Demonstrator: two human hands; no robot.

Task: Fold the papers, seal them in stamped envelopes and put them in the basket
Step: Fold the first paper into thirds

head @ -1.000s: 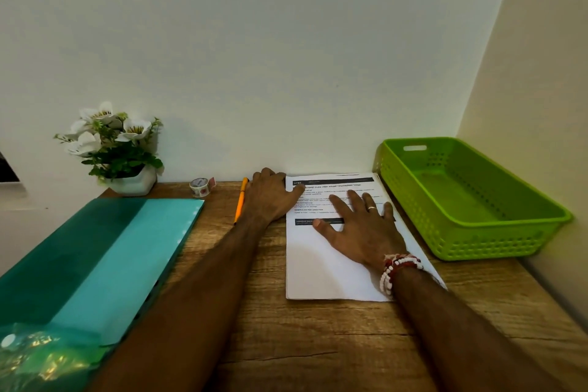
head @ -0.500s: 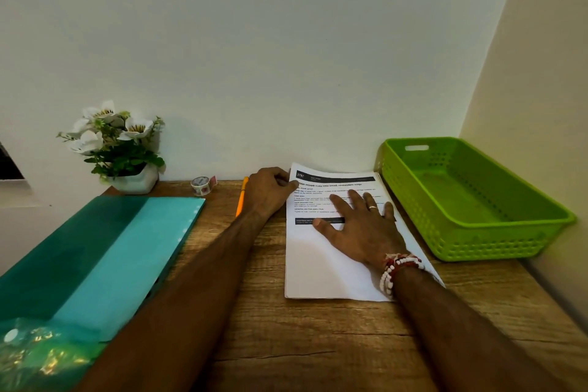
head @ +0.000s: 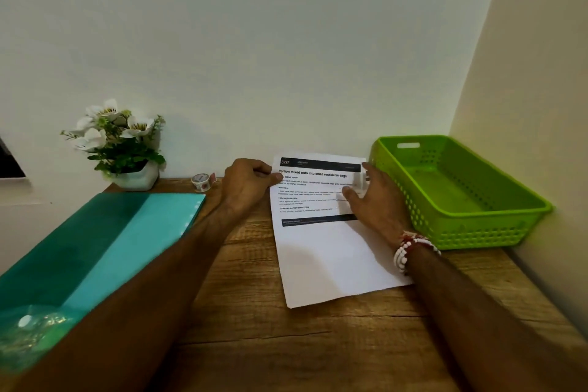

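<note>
Hands pinch the paper (head: 334, 258) by its far corners, left hand (head: 248, 183) top-left, right hand (head: 378, 200) top-right, on the desk (head: 254, 344) beside the basket (head: 477, 232); uneven pulling could skew the fold since nothing pins the near edge, and the right hand, earlier flat on the sheet, now grips the lifted edge.

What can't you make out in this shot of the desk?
All in the head view:
- Paper: the body text is too small to read; the left hand covers part of its left edge.
- Right hand: smeared by motion blur, so its grip on the paper is unclear.
- Small roll: too small to tell stamps from tape.
- Dark object: cut off by the left edge.
- Shiny plastic: blurred, cut off at the bottom left corner.
</note>
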